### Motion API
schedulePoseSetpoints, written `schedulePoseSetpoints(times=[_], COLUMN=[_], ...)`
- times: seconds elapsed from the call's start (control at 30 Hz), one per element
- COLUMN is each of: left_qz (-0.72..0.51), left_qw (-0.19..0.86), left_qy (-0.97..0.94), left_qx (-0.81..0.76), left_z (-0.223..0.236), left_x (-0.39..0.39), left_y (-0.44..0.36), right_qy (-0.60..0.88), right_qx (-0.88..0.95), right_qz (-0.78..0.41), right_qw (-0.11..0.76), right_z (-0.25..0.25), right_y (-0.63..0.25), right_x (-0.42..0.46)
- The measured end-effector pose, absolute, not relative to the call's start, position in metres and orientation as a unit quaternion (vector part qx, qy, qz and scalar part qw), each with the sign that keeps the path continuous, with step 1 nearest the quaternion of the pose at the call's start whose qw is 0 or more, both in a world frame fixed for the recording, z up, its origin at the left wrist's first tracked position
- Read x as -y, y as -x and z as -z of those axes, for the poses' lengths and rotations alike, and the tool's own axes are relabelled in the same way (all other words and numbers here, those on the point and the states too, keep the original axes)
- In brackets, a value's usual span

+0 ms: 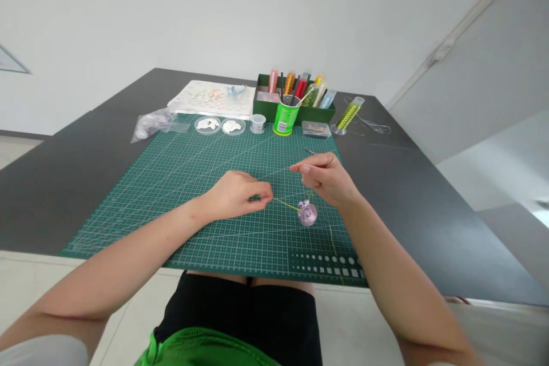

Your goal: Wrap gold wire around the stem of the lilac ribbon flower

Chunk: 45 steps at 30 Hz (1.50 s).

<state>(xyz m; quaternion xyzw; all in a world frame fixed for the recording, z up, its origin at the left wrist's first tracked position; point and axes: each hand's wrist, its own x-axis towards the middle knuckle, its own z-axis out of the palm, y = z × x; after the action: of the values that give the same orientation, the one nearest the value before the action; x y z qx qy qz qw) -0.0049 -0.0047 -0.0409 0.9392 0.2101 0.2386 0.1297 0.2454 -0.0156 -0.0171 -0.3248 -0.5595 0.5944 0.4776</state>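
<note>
My left hand [240, 197] is closed in a pinch over the middle of the green cutting mat [193, 177]. Its fingertips grip a yellow-green thread [286, 204], drawn taut to a small lilac object [307, 213] lying on the mat, perhaps a bead or spool; its kind is unclear. My right hand [322, 176], raised a little higher to the right, has thumb and forefinger pinched together. A fine pale strand [277, 172] runs from those fingertips towards my left hand. Past the lilac piece, a loose green thread [331, 234] trails down to the mat's front edge.
Along the back stand a green box [295, 110] of colourful tubes, a green can [286, 117] with tools, a clear case [316, 129], a small jar [258, 123] and dishes of white pieces [208, 124]. A yellow-green tube [349, 114] stands right; a plastic bag [152, 123] lies left.
</note>
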Motion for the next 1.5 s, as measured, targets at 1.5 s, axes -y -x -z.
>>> schedulePoseSetpoints(times=[1.5], left_qz=[-0.449], left_qw=[0.14], left_qy=[-0.824], left_qx=[-0.317], left_z=[0.02], left_x=[0.012], left_y=[0.009], right_qy=[0.381], right_qx=[0.725], right_qz=[-0.503], right_qw=[0.276], right_z=[0.041], right_y=[-0.243], right_x=[0.003])
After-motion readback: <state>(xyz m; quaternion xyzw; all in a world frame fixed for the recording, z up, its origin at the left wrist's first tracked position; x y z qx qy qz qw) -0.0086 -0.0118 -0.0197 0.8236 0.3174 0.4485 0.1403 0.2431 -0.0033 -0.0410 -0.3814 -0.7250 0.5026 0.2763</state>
